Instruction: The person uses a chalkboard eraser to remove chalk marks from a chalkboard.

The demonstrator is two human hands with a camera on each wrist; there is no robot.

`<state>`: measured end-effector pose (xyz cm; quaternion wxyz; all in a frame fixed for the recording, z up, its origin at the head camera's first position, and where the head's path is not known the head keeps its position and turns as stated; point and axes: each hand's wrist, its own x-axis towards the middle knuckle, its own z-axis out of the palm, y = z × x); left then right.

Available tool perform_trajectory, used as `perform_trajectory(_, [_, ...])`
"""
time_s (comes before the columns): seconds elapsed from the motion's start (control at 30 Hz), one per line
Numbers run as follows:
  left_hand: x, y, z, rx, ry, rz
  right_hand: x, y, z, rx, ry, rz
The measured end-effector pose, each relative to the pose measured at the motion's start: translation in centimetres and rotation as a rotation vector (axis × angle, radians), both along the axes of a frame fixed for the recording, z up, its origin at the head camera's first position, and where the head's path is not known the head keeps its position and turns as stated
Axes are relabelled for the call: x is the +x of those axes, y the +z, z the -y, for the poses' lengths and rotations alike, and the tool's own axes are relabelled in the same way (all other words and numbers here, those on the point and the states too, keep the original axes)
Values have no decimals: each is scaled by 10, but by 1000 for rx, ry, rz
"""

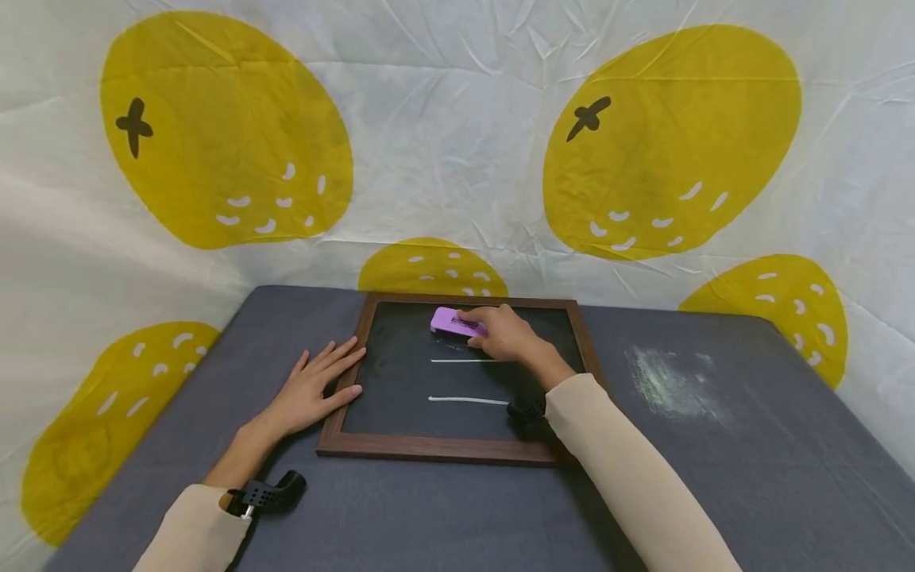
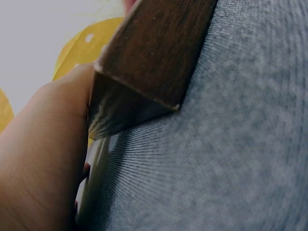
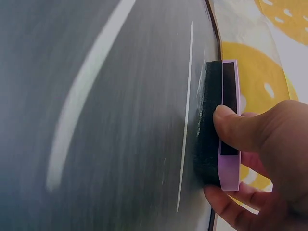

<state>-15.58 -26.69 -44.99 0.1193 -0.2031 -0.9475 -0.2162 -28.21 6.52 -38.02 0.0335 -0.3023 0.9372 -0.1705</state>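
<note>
In the head view, a chalkboard [image 1: 457, 381] with a brown wooden frame lies in the middle of the frame on a grey table [image 1: 715, 492]. The right hand [image 1: 503, 334] grips a purple eraser [image 1: 453, 321] and presses it on the upper part of the board. Below the eraser there are two white chalk lines [image 1: 465, 380], one above the other. The left hand [image 1: 314, 389] lies flat with straight fingers at the left edge of the board; the fingertips touch the frame. A white chalk smear [image 1: 672, 381] is on the table at the right of the board. Behind the table hangs a white cloth [image 1: 443, 135] with yellow fruits.

In the left wrist view, the corner of the frame [image 2: 149, 62] fills the upper middle, and the palm [image 2: 43, 159] is pressed against it at the left.

In the right wrist view, at the right of the frame, the thumb [image 3: 236, 132] and fingers hold the eraser [image 3: 216, 120], its black felt on the board, just beside the thin chalk line.
</note>
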Motion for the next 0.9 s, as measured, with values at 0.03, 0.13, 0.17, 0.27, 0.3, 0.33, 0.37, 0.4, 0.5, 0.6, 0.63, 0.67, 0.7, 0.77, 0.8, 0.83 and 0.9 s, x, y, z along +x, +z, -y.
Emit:
perform_trajectory(0.03, [0,0,0,1,0,2,-1,0,-3,2,-6,-1])
perform_trajectory(0.13, [-1,-2,0,3,0,1,-4,-2,-10,7,-32,-5])
perform_trajectory(0.17, [-1,-2,0,5,-2,-1,-5,-2,-13,11,-42,-9])
perform_trajectory(0.27, [0,-5,0,10,-5,-2,-5,-3,-22,26,-83,-17])
perform_trajectory(0.3, [0,-5,0,10,-6,2,-5,-4,-25,34,-96,-18])
perform_trajectory(0.33, [1,-6,1,9,-7,3,-4,-4,-29,45,-105,-23])
perform_trajectory(0.37, [1,-6,1,11,-7,4,-4,-4,-32,55,-115,-28])
perform_trajectory(0.4, [1,-7,2,10,-7,5,-4,-4,-36,61,-123,-33])
perform_trajectory(0.5, [0,-5,3,9,-3,3,-3,-4,-44,75,-146,-64])
perform_trajectory(0.6, [-2,-5,5,3,2,-4,-4,-2,-47,77,-161,-106])
perform_trajectory(0.63, [-2,-4,5,2,2,-5,-4,-2,-46,78,-167,-117])
perform_trajectory(0.67, [-3,-4,5,2,1,-4,-4,-2,-45,78,-171,-126])
perform_trajectory(0.7, [-3,-4,5,0,0,-3,-3,-2,-43,79,-173,-133])
perform_trajectory(0.77, [-4,-4,5,4,-5,2,-2,-2,-39,81,-174,-147])
perform_trajectory(0.8, [-4,-4,4,6,-7,5,-1,-2,-37,85,-177,-155])
perform_trajectory(0.83, [-5,-4,4,8,-11,6,0,-3,-34,89,-182,-160])
perform_trajectory(0.9, [-6,-3,4,8,-12,5,0,-4,-30,96,-184,-171])
